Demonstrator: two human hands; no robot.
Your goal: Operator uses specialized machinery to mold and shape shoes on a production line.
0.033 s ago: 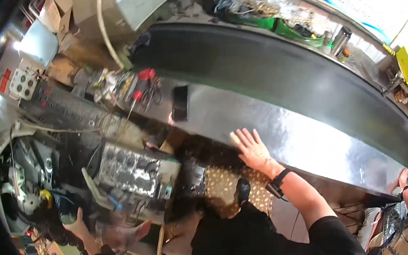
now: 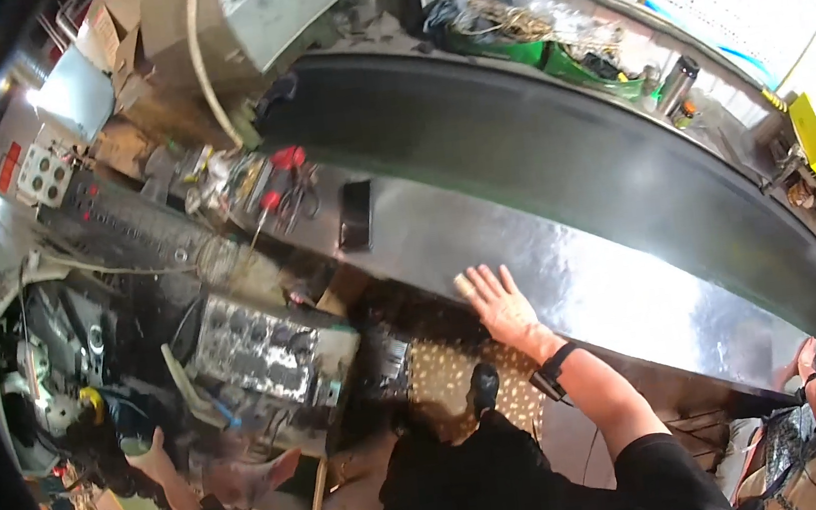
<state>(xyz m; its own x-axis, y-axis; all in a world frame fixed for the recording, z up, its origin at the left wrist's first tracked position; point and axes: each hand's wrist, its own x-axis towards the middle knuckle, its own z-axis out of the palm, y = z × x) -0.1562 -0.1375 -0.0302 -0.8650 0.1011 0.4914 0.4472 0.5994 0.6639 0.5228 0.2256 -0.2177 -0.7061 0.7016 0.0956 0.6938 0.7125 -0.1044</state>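
Note:
My right hand point(image 2: 502, 311) is open, palm down with its fingers spread, at the near edge of a long shiny metal bench point(image 2: 526, 231). Nothing is in it, and a black band with a small box circles its wrist. A black phone point(image 2: 355, 217) lies farther left on the bench. At the lower left, my left hand point(image 2: 153, 461) is closed round a dark thing with a greenish end, beside a yellow part point(image 2: 93, 404). The kind of that thing is too unclear to tell, and most of the fingers are hidden.
Left of me stands a dirty metal block with round openings point(image 2: 260, 347). Red-handled tools point(image 2: 279, 179) and cables lie at the bench's left end. Green bags point(image 2: 589, 73) and a steel flask point(image 2: 678, 81) stand behind it. Another person's hand point(image 2: 809, 365) touches its right end.
The whole view has shifted slightly, and bench, phone and my right hand sit a little differently in the picture. Both hands keep nearly the same places.

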